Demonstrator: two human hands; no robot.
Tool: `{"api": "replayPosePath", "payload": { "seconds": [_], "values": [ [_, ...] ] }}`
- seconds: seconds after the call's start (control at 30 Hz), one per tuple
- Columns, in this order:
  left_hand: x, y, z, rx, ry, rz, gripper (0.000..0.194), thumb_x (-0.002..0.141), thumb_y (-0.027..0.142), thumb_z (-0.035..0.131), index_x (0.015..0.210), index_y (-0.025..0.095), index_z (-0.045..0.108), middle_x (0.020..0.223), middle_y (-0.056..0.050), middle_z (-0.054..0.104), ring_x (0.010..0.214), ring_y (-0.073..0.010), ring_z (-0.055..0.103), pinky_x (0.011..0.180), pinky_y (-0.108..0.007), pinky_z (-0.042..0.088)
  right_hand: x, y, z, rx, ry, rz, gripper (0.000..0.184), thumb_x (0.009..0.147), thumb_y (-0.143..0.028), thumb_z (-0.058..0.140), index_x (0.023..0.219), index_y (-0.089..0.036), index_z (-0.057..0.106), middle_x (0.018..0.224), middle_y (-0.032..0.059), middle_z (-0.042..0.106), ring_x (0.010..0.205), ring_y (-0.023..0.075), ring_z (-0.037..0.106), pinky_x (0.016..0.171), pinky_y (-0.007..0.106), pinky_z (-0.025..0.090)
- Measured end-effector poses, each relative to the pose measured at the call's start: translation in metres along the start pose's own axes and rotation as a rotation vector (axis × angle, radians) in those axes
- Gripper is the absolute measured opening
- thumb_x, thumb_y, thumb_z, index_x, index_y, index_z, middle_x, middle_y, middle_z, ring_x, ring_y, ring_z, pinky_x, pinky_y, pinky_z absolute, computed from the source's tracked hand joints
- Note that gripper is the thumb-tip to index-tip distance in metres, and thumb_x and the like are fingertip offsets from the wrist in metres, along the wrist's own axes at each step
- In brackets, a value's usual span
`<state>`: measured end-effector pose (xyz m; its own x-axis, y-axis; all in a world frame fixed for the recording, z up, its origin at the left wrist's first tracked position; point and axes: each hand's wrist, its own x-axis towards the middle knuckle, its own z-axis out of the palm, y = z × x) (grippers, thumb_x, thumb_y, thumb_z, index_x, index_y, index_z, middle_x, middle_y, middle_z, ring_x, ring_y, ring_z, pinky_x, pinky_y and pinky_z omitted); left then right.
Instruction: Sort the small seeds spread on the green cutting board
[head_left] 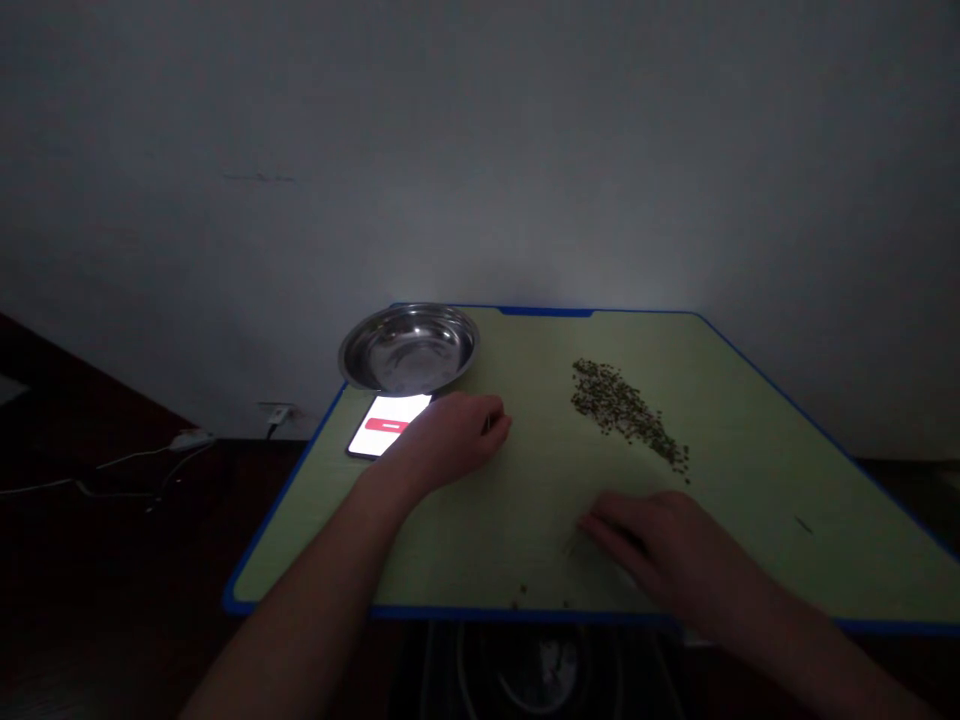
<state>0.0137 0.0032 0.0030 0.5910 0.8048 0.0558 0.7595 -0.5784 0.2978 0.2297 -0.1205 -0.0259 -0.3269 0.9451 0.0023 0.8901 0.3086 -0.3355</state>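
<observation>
A loose heap of small dark seed-like bits (pixel 619 402) lies spread on the pale green table (pixel 517 350). My left hand (pixel 466 432) is closed, thumb against the curled fingers, left of the heap; whatever it may hold is too small to tell. Near the front edge, my right hand (pixel 649 540) is closed in a pinch. A faint thin streak shows by its fingertips, too blurred to name. A few stray bits (pixel 523 590) lie by the near edge, between my forearms.
At the back left stands a shiny metal bowl (pixel 409 350), its rim over the table's edge. A phone (pixel 386 425) with a lit screen lies before it, partly behind my left hand. A small dark sliver (pixel 803 525) lies at the right. The wall (pixel 480 150) rises behind.
</observation>
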Motion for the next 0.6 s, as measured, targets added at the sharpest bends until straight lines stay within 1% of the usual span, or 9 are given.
{"api": "replayPosePath", "payload": {
  "seconds": [0.07,0.17,0.3,0.43,0.5,0.6],
  "values": [
    [-0.001,0.001,0.0,0.004,-0.002,-0.003,0.032,0.089,0.034,0.041,0.069,0.016,0.058,0.057,0.0,0.053,0.049,-0.0098,0.042,0.05,-0.026,0.021,0.011,0.001,-0.003,-0.032,0.013,-0.025,0.036,0.095,-0.036,0.039,0.072,-0.021,0.061,0.059,0.0022,0.066,0.055,0.0167,0.064,0.052,0.028,0.033],
    [-0.002,0.001,0.0,0.011,0.003,-0.01,0.031,0.089,0.034,0.042,0.071,0.017,0.059,0.059,0.0,0.055,0.05,-0.0106,0.043,0.051,-0.026,0.023,0.031,-0.003,-0.003,-0.158,0.032,-0.099,0.033,0.093,-0.035,0.043,0.072,-0.02,0.063,0.058,0.003,0.067,0.052,0.0178,0.064,0.05,0.029,0.03],
    [-0.002,0.001,-0.001,0.008,-0.007,-0.024,0.031,0.09,0.034,0.041,0.071,0.017,0.059,0.059,-0.001,0.056,0.05,-0.0111,0.044,0.05,-0.026,0.023,0.049,-0.022,0.004,-0.26,0.02,-0.27,0.03,0.091,-0.034,0.049,0.069,-0.02,0.065,0.058,0.0028,0.07,0.049,0.0179,0.064,0.047,0.029,0.024],
    [-0.003,0.001,-0.002,0.0,-0.01,-0.024,0.032,0.09,0.035,0.04,0.071,0.017,0.059,0.059,0.0,0.055,0.05,-0.0111,0.044,0.05,-0.027,0.022,0.055,-0.037,0.006,-0.228,-0.015,-0.435,0.03,0.09,-0.035,0.052,0.069,-0.02,0.066,0.059,0.0009,0.071,0.048,0.0161,0.064,0.045,0.028,0.024],
    [-0.003,0.001,-0.002,-0.003,-0.014,-0.03,0.033,0.09,0.035,0.04,0.071,0.017,0.059,0.059,0.0,0.055,0.05,-0.011,0.044,0.05,-0.027,0.023,0.056,-0.04,0.005,-0.211,-0.057,-0.479,0.03,0.089,-0.036,0.053,0.068,-0.02,0.067,0.059,0.0007,0.071,0.048,0.0159,0.064,0.045,0.028,0.025],
    [-0.003,0.001,-0.002,-0.009,-0.021,-0.032,0.032,0.09,0.035,0.041,0.071,0.017,0.059,0.059,0.0,0.055,0.05,-0.0106,0.044,0.05,-0.027,0.023,0.056,-0.041,0.005,-0.205,-0.089,-0.504,0.029,0.088,-0.038,0.056,0.068,-0.02,0.068,0.059,0.001,0.071,0.048,0.0164,0.065,0.044,0.028,0.024]
  ]
}}
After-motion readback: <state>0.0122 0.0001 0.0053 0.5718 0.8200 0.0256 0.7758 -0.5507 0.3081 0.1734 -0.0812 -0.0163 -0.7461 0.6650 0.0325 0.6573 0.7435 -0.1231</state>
